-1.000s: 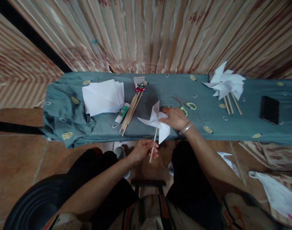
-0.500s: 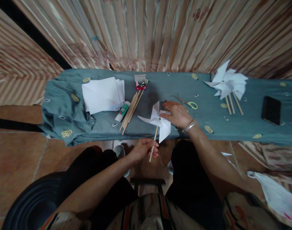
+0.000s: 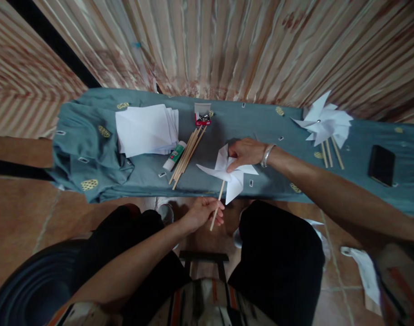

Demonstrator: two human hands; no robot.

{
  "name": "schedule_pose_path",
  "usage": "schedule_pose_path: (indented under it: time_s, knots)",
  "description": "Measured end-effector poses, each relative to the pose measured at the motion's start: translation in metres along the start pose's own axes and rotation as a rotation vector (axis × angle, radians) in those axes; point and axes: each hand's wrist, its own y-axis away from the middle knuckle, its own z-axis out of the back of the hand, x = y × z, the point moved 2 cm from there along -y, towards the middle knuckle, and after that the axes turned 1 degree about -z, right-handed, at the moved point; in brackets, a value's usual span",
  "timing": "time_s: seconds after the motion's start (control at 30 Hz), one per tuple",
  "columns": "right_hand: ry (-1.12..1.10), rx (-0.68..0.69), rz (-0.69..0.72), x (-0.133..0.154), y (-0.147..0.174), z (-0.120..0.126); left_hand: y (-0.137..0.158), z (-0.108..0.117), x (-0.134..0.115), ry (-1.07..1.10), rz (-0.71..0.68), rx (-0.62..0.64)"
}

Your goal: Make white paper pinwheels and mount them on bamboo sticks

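Observation:
A white paper pinwheel (image 3: 234,184) on a thin wooden stick (image 3: 221,192) is tilted over the front edge of the table. My left hand (image 3: 203,213) pinches the stick near its lower end. At the pinwheel's middle, my right hand (image 3: 245,154) has its thumb on the paper hub, with the fingers curled behind the blades. The hub itself is covered by that thumb. Just left of the pinwheel lie several loose wooden sticks (image 3: 188,158) and a green-and-white glue stick (image 3: 175,155).
A stack of white paper (image 3: 142,129) lies at the left, near a small red box of metal pins (image 3: 202,117). Finished-looking pinwheels (image 3: 324,124) and a black phone (image 3: 382,165) rest at the right on the green cloth (image 3: 275,131). Dark round tubs (image 3: 33,290) stand on the floor.
My right hand has shifted left onto the pinwheel's hub, and its forearm now lies more level across the table. The scissors are now hidden by it. My left hand keeps its hold.

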Motion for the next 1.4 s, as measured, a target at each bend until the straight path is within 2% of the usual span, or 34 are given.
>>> schedule_pose_path:
  time_s: [0.23, 0.67, 1.03, 1.4]
  knots:
    - [0.102, 0.086, 0.062, 0.002, -0.009, 0.005, -0.001, 0.001, 0.001, 0.021, 0.008, 0.015]
    - [0.221, 0.133, 0.118, 0.005, -0.017, 0.006, -0.002, 0.0, 0.002, 0.042, 0.025, 0.035]
    - [0.188, 0.149, 0.14, -0.002, -0.026, 0.002, -0.004, 0.001, 0.002, 0.032, 0.016, 0.062]
    - [0.203, 0.196, 0.188, 0.003, -0.026, 0.009, -0.001, 0.002, 0.0, 0.04, 0.043, 0.048]
